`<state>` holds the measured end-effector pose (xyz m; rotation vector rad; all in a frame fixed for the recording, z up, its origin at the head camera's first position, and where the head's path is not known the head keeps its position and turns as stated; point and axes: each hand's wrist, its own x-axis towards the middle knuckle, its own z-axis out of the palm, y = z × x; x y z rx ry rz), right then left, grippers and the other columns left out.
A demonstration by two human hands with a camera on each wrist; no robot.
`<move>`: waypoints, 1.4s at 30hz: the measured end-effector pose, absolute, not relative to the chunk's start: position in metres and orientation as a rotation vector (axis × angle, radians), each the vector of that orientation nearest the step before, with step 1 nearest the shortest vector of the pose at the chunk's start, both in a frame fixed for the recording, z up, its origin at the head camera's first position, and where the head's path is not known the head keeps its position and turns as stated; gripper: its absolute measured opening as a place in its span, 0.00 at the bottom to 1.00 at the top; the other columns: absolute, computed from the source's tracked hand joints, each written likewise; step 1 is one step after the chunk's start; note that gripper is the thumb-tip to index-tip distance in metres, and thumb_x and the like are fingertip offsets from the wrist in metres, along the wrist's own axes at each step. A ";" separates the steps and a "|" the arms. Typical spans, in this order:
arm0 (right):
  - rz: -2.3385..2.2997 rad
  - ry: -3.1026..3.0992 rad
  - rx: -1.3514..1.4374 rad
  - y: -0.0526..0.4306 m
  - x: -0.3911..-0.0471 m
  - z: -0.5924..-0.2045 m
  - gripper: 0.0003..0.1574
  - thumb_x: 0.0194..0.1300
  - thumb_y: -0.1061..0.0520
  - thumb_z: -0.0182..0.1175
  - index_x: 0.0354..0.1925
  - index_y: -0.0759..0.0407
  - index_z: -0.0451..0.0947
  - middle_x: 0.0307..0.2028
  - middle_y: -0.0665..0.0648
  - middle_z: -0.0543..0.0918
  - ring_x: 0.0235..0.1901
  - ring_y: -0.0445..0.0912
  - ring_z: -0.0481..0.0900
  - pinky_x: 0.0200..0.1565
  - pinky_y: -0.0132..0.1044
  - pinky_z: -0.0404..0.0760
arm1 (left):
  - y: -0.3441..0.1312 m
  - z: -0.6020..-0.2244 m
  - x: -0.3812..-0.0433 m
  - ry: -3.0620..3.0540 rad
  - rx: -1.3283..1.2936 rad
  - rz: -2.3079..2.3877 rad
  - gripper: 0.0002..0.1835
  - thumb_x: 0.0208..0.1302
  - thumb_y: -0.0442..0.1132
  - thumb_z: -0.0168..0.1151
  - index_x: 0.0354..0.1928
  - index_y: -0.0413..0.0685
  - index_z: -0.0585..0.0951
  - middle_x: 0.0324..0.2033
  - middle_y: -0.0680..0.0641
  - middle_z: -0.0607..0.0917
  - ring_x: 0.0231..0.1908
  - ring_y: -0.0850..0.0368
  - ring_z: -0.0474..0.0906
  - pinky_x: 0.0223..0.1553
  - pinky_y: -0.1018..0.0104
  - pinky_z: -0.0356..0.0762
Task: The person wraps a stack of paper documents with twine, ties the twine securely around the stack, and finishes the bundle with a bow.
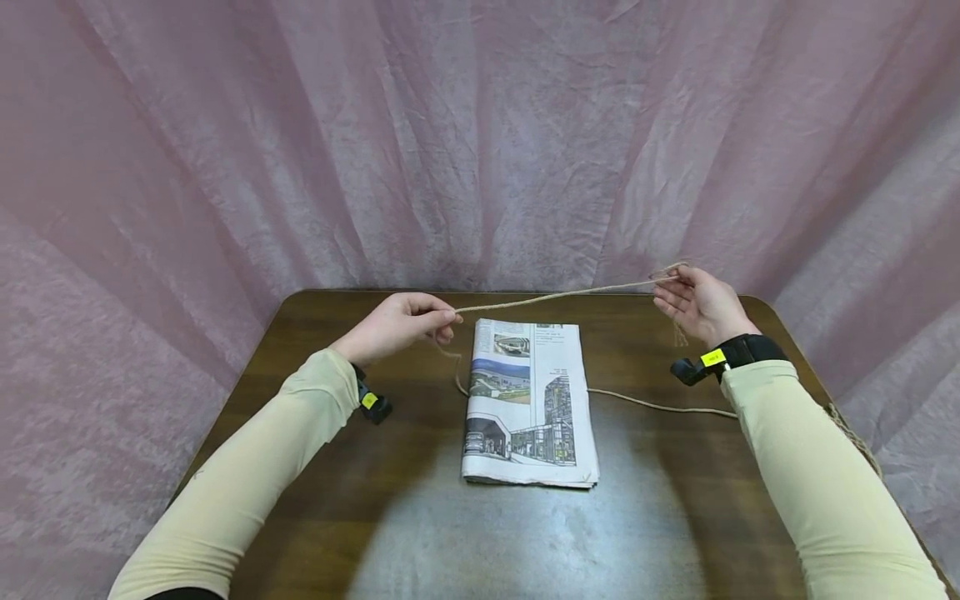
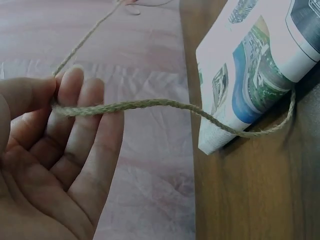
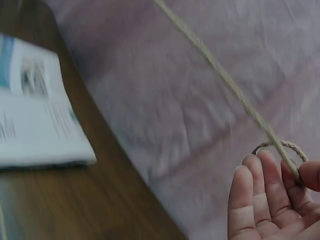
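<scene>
A folded stack of newspaper (image 1: 553, 358) lies on the table, with a length of twine (image 1: 555, 296) running beneath it and out at both sides. Above the paper's far edge, the twine stretches nearly straight between both hands. My left hand (image 1: 408, 325) pinches it between thumb and index finger; from there the twine (image 2: 150, 103) droops back to the paper's left side. Up at the far right, my right hand (image 1: 701, 304) pinches the other end with thumb and index finger, its remaining fingers loosely extended. A small loop and a frayed tail hang at that hand.
From the paper's right side more twine (image 1: 660, 407) crosses the brown wooden table (image 1: 405, 517) and passes under the right sleeve. A bundle of twine (image 1: 855, 437) lies by the table's right edge. Pink curtains (image 1: 480, 150) hang behind the table.
</scene>
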<state>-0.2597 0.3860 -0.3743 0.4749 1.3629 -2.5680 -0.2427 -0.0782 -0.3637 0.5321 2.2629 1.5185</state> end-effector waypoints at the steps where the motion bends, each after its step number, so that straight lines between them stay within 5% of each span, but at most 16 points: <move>1: -2.555 1.384 0.519 0.393 -0.260 -0.377 0.10 0.77 0.52 0.51 0.46 0.56 0.72 0.41 0.54 0.81 0.45 0.46 0.82 0.49 0.37 0.81 | -0.079 -0.365 -0.244 2.247 0.513 1.554 0.16 0.70 0.50 0.62 0.48 0.47 0.84 0.41 0.36 0.85 0.44 0.41 0.81 0.48 0.53 0.81; 8: -2.385 1.562 0.577 0.429 -0.257 -0.401 0.14 0.77 0.47 0.51 0.50 0.55 0.72 0.37 0.52 0.85 0.43 0.44 0.85 0.47 0.35 0.82 | -0.075 -0.376 -0.249 2.200 0.460 1.665 0.19 0.68 0.48 0.64 0.51 0.40 0.83 0.43 0.35 0.85 0.44 0.43 0.83 0.51 0.48 0.79; 15: -1.877 2.181 0.392 0.436 -0.246 -0.421 0.37 0.80 0.45 0.43 0.74 0.68 0.55 0.36 0.42 0.85 0.42 0.38 0.84 0.50 0.37 0.81 | -0.059 -0.377 -0.246 2.198 0.455 1.669 0.17 0.69 0.46 0.64 0.52 0.41 0.82 0.40 0.39 0.86 0.44 0.43 0.83 0.52 0.47 0.78; 17: -1.761 2.328 0.353 0.436 -0.241 -0.425 0.36 0.81 0.46 0.42 0.73 0.71 0.57 0.37 0.42 0.84 0.42 0.38 0.84 0.50 0.38 0.82 | -0.056 -0.377 -0.245 2.186 0.464 1.673 0.18 0.70 0.45 0.63 0.53 0.40 0.82 0.41 0.37 0.86 0.43 0.45 0.83 0.52 0.46 0.78; 22: -1.540 2.585 0.245 0.439 -0.231 -0.429 0.33 0.81 0.48 0.41 0.68 0.73 0.64 0.54 0.67 0.81 0.44 0.41 0.83 0.46 0.39 0.83 | -0.050 -0.376 -0.246 2.143 0.478 1.693 0.19 0.72 0.43 0.60 0.57 0.37 0.78 0.43 0.35 0.84 0.43 0.46 0.82 0.50 0.50 0.80; 25: -1.404 2.684 0.189 0.443 -0.225 -0.432 0.31 0.80 0.49 0.42 0.64 0.73 0.68 0.55 0.73 0.78 0.39 0.42 0.83 0.42 0.40 0.84 | -0.044 -0.374 -0.247 2.129 0.485 1.719 0.16 0.73 0.42 0.59 0.54 0.37 0.77 0.42 0.36 0.84 0.44 0.45 0.82 0.50 0.49 0.79; 32: -0.896 2.938 -0.083 0.455 -0.196 -0.434 0.29 0.78 0.46 0.47 0.56 0.69 0.77 0.47 0.68 0.83 0.46 0.59 0.80 0.43 0.50 0.79 | -0.032 -0.368 -0.247 2.184 0.519 1.741 0.18 0.71 0.50 0.60 0.51 0.43 0.79 0.41 0.39 0.84 0.43 0.47 0.82 0.49 0.50 0.80; 42: -0.501 2.984 -0.474 0.463 -0.164 -0.451 0.10 0.66 0.56 0.65 0.44 0.59 0.84 0.38 0.54 0.84 0.38 0.50 0.81 0.38 0.50 0.79 | -0.016 -0.364 -0.248 2.130 0.547 1.891 0.17 0.71 0.46 0.61 0.52 0.41 0.79 0.43 0.39 0.84 0.47 0.44 0.83 0.50 0.57 0.80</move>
